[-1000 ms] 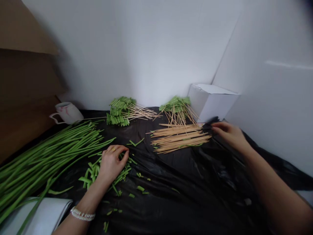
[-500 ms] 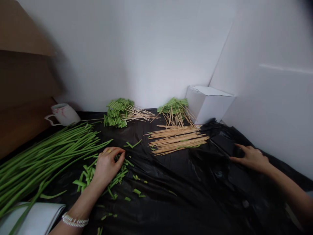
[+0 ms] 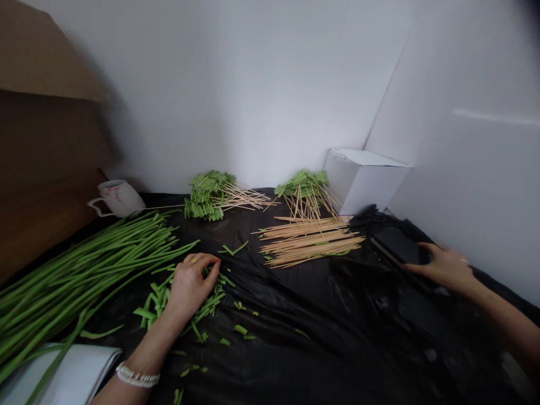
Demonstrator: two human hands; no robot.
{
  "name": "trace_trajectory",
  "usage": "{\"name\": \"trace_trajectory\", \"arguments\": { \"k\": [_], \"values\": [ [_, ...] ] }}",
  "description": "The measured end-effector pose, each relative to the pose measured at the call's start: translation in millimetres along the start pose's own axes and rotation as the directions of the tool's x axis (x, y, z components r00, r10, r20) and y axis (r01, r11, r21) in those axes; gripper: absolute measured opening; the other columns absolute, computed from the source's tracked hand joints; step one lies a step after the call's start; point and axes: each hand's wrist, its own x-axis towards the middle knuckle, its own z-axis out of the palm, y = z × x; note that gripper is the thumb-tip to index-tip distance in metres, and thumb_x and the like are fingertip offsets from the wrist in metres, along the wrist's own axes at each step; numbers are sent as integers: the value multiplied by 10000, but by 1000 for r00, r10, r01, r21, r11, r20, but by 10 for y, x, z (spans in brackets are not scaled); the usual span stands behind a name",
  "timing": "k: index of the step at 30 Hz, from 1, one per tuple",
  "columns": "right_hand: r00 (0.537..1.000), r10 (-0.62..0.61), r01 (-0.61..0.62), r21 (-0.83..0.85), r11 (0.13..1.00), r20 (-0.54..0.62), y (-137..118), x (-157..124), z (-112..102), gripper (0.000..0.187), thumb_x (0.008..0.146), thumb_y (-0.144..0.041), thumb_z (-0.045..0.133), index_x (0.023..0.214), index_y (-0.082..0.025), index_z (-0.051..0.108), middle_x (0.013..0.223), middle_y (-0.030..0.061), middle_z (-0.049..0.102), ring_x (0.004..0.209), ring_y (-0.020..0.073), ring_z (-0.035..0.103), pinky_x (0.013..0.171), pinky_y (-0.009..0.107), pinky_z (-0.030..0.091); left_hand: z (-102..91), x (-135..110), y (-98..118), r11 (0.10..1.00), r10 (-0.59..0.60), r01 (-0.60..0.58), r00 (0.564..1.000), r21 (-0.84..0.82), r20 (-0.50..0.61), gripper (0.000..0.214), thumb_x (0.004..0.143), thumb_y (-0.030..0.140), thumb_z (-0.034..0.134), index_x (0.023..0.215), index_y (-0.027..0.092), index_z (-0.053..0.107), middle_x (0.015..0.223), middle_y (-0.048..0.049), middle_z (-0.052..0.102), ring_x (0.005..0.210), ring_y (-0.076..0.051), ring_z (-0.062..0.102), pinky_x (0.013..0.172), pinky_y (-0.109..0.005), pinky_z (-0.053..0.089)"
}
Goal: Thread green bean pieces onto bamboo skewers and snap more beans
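My left hand (image 3: pixel 192 287) rests over a loose pile of short-cut green stalks (image 3: pixel 158 298), its thumb and forefinger closed in a pinch. What lies between those fingertips, if anything, is too small to make out. On the right, my right hand (image 3: pixel 445 270) has its thumb and fingers around the near end of a black, flat rectangular object (image 3: pixel 394 246), which lies on the black plastic sheet (image 3: pixel 295 360). Between the hands, farther back, thin wooden skewers (image 3: pixel 312 242) lie in rows. Long green stalks (image 3: pixel 97 270) are heaped left of my left hand.
Skewers threaded with green pieces are stacked in a left pile (image 3: pixel 206 197) and a right pile (image 3: pixel 301 184) near the wall. A white box (image 3: pixel 367 180) stands at the back right, a mug (image 3: pixel 122 198) at the back left. Brown cardboard (image 3: pixel 46 112) rises on the left.
The view has turned slightly left, so everything sits a little farther right. My left hand keeps its pinch over the cut pieces; my right hand stays at the black object.
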Motion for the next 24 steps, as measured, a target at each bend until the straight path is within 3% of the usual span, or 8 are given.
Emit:
{"name": "trace_trajectory", "arguments": {
  "k": [6,10,14,16,18,20,22,24],
  "values": [
    [986,-71,76,28,997,-154,-50,-145,-273,866,587,-726,588,1303,-248,486,1098,189,523,1086,419,492,838,508,415,-28,9,40,999,-49,49,999,-10,-1,210,863,327,515,845,197,679,884,-57,706,889,-225,619,842,-358,462],
    [966,-47,87,150,985,-256,-156,-238,-499,896,656,-692,588,1382,-198,412,1160,250,507,1163,420,449,860,516,399,-280,155,203,997,-53,53,998,-47,15,224,834,360,549,899,201,692,932,-67,710,949,-253,617,889,-393,452],
    [962,-34,130,343,930,-273,-336,-321,-746,994,626,-707,625,1414,-155,377,1234,266,499,1184,415,452,887,519,399,-697,470,704,949,-37,122,959,-291,280,230,781,403,619,890,228,722,984,-50,714,923,-252,626,871,-386,463],
    [963,-63,184,468,864,-264,-477,-364,-861,1018,601,-677,670,1414,-135,382,1252,243,522,1132,388,503,856,477,426,-757,613,1087,803,15,287,866,-523,500,267,791,429,619,925,229,732,984,-52,721,889,-242,642,831,-364,482],
    [978,-32,148,584,798,-205,-649,-415,-952,1027,583,-651,700,1419,-150,379,1220,225,546,1048,359,550,790,442,451,-621,705,1493,520,138,481,768,-706,626,343,837,461,563,991,203,730,1045,-92,713,961,-250,641,858,-362,475],
    [990,-14,108,681,724,-142,-838,-476,-1004,1037,552,-628,731,1420,-178,383,1166,189,567,958,328,579,729,414,466,-312,747,1862,215,192,652,701,-727,686,493,872,551,466,1101,179,695,1114,-149,684,1028,-276,628,879,-402,469],
    [997,-14,69,768,636,-78,-1026,-543,-1007,1075,507,-617,757,1422,-198,379,1075,140,583,885,298,591,699,397,475,69,771,2162,35,121,736,669,-676,734,640,862,649,388,1237,186,620,1197,-179,640,1097,-299,596,944,-452,425],
    [997,-27,72,815,575,-70,-1204,-616,-961,1054,509,-610,756,1413,-211,388,1020,113,579,853,282,589,699,409,482,413,804,2396,-125,39,739,670,-662,741,720,847,709,308,1360,244,507,1296,-159,585,1206,-302,527,1009,-476,364]
  ]
}}
